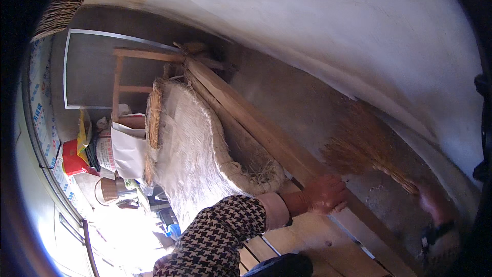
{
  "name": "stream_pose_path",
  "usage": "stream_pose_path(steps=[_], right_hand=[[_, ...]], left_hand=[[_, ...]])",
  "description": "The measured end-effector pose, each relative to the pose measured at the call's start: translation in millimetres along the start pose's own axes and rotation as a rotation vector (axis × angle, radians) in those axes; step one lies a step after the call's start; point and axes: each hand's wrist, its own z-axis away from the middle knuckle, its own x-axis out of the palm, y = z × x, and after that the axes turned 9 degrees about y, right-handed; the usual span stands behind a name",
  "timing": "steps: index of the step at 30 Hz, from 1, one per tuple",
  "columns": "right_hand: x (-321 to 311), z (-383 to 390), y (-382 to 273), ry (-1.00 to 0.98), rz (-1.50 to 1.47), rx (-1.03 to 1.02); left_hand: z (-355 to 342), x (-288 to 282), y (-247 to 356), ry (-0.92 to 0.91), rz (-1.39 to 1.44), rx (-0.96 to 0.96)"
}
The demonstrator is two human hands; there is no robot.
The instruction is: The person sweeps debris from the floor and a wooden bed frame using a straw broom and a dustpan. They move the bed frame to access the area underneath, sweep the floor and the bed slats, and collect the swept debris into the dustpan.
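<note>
My left hand [324, 195] reaches in from a black-and-white checked sleeve, its fingers curled over a long wooden beam [246, 110]. To the right, my right hand [435, 204] is closed round the bound handle of a straw hand broom [364, 149]. The broom's bristles fan out to the upper left, against the grey-brown surface beyond the beam. A pale, worn mat [187, 138] with a thick, frayed edge is bunched up left of the beam. Wooden slats [318, 233] lie beneath my left forearm.
A wooden frame [136, 90] rises at the beam's far end. Bags, including a red one [77, 159] and a white one [128, 146], stand at the left near a wicker basket [106, 191]. A pale wall [359, 25] slopes along the upper right. Glare washes out the lower left.
</note>
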Motion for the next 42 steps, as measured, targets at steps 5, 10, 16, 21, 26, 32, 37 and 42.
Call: stream_pose_path(steps=[5,10,16,21,26,32,37,42], right_hand=[[2.6,-50.8,-103.3,0.114,0.001,-0.306],[3.0,-95.1,-190.6,0.081,-0.008,-0.323],[21.3,-151.8,-217.6,0.001,-0.092,-0.325],[43.1,-166.4,-185.9,0.065,0.050,-0.313],[45.9,-156.1,-153.5,0.166,0.075,-0.303],[22.3,-92.3,-112.7,0.122,-0.146,-0.184],[16.4,-32.0,-66.0,0.172,-0.019,-0.088],[19.0,68.1,-0.5,0.130,-0.106,0.156]], left_hand=[[0.2,0.7,0.0,0.043,0.047,-0.008],[0.6,3.6,1.9,0.032,0.083,-0.041],[0.3,7.4,2.1,0.087,0.056,0.001],[-0.5,8.7,3.5,0.134,0.029,0.001],[8.6,15.0,1.1,0.111,0.053,-0.014],[12.6,15.7,-1.6,-0.053,0.126,-0.008],[8.3,11.9,-2.8,-0.397,0.354,-0.262],[19.8,10.0,-7.0,-0.297,0.227,-0.159]])
